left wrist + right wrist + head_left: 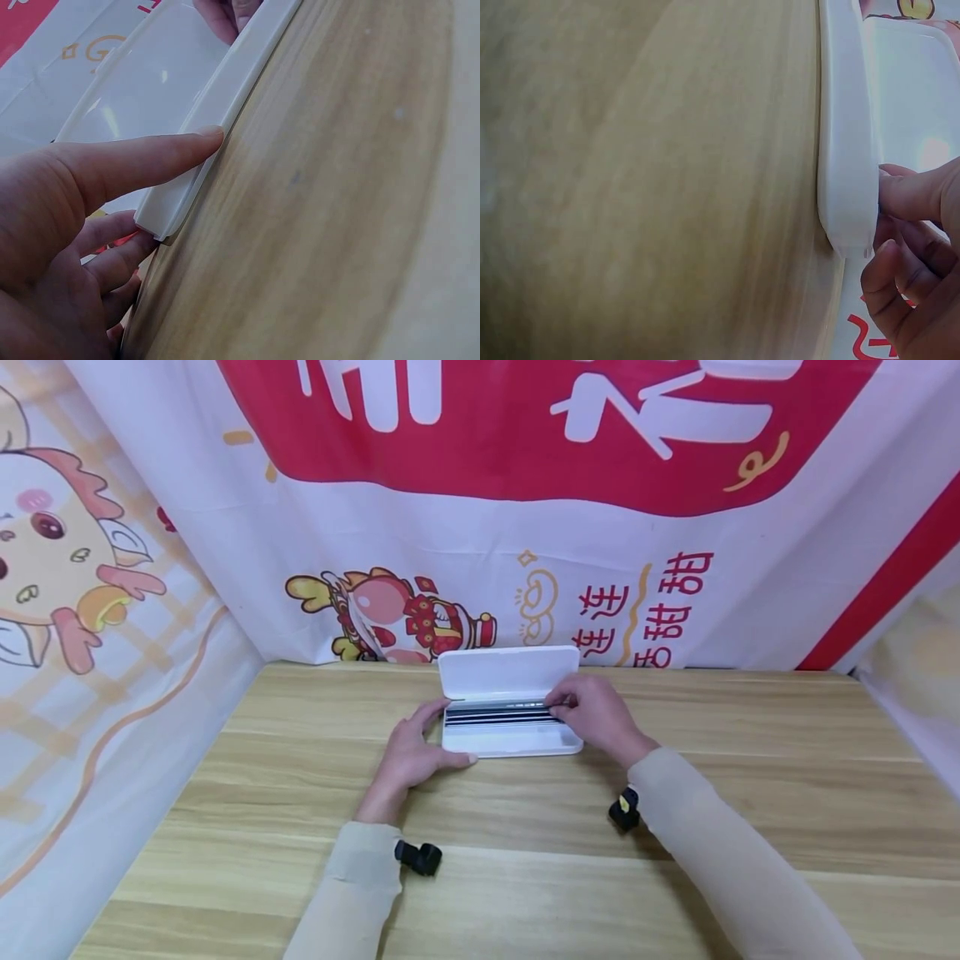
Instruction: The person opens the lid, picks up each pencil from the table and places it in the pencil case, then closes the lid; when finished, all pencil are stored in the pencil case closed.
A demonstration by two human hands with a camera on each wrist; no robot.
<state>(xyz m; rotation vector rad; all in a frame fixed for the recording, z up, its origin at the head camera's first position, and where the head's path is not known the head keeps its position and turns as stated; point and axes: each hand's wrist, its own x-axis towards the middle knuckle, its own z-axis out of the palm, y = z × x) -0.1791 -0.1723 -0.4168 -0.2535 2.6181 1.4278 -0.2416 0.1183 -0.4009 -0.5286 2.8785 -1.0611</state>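
**Hands at an open white case**

The left hand [411,758] lies on the table [750,793] at the left end of a white case [512,745], its fingers fairly straight. In the left wrist view the thumb [150,161] stretches out with its tip against the front edge of the case, while the other fingers [112,247] reach round the near corner; they rest against the case rather than curl tightly round it.

The right hand [596,714] sits over the right end of the case, just right of the frame's centre in the head view. Its fingertips are drawn together at the end of a row of dark and silvery strips [498,716] lying lengthwise inside the tray, and it appears to pinch one of them, though the grip is too small to see clearly. In the right wrist view the fingers [907,247] bend over the rim of the case.

The case stands at the middle of the table, towards the far edge, with its lid [510,672] raised towards a printed red and white cloth [480,527] hanging behind.
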